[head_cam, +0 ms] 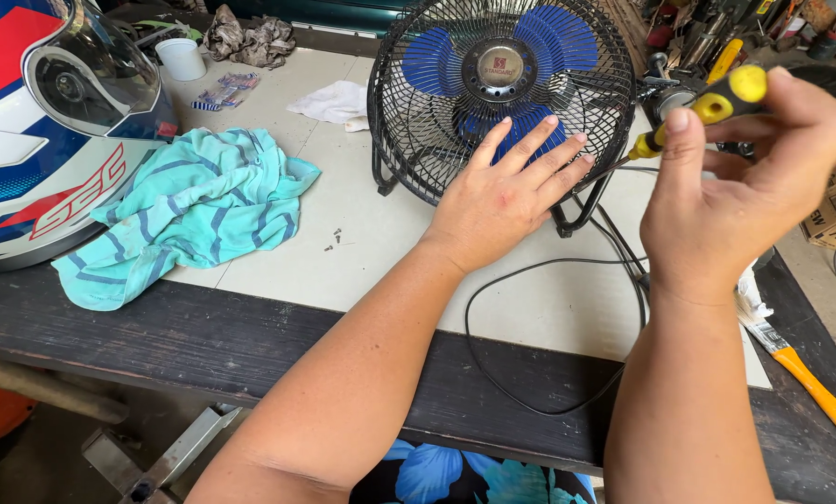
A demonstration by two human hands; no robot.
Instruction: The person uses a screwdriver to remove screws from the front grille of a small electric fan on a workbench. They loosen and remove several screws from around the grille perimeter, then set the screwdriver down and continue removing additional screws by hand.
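Bracing the small black fan (502, 98) with blue blades, the left hand (506, 191) lies flat and spread against the lower front of its wire grille, fingers fanned wide and holding nothing, which looks meant to keep the fan from sliding on the pale tabletop (343, 252). To the fan's right, the right hand (735, 196) is closed around the yellow-and-black handle of a screwdriver (707, 107). The tool's long axis slopes from the handle at upper right down to the left, its thin shaft aimed at the grille's right edge; whether the tip touches I cannot tell. The fan stands upright, tilted slightly back, facing the person. A few loose screws (336, 240) lie left of its base, kept close by, and its black cord (530, 280) loops forward. Farther left rest a teal striped cloth (194, 210) and a helmet (54, 121).
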